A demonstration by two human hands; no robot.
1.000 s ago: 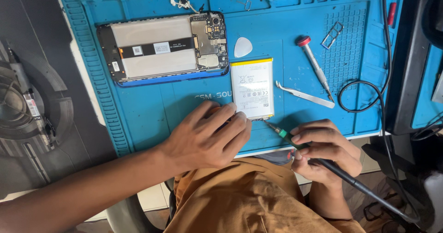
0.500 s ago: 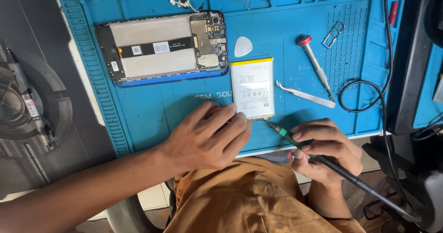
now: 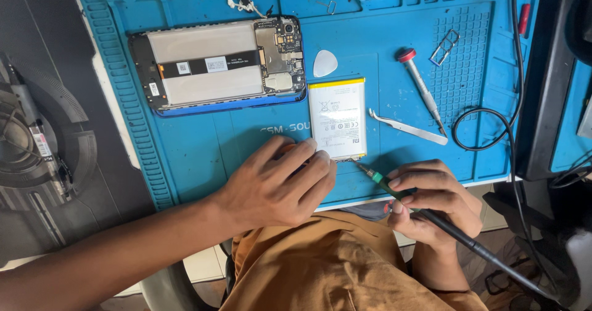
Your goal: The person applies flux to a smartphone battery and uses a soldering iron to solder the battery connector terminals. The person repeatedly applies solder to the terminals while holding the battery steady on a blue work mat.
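Right hand (image 3: 435,203) is curled tight around a thin black soldering iron (image 3: 431,215). It has a green collar and a pointy metal tip, and the tip sits right at the bottom corner of a flat white battery (image 3: 337,118). Whether the tip touches the battery is too small to tell. The battery is a smooth rectangle with a yellow strip along its top edge, and it lies in the middle of the blue mat (image 3: 203,157).

Left hand (image 3: 277,184) lies flat and holds nothing. Its fingers are loosely spread, and the fingertips (image 3: 311,144) press on the lower left edge of the battery.

An open phone (image 3: 219,64) lies farther up the mat. Its back is off, so a shiny grey plate and small metal parts show, inside a blue frame. Near the battery lie a white pick (image 3: 325,62) shaped like a drop, silver tweezers (image 3: 408,126), and a small screwdriver (image 3: 421,89) with a red cap. A black cord (image 3: 493,129) curls in a loop on the right.

The mat looks rubbery, with ridges along its left edge and a patch of little bumps. It covers a dark surface (image 3: 92,58). The person wears orange-brown cloth (image 3: 308,268).
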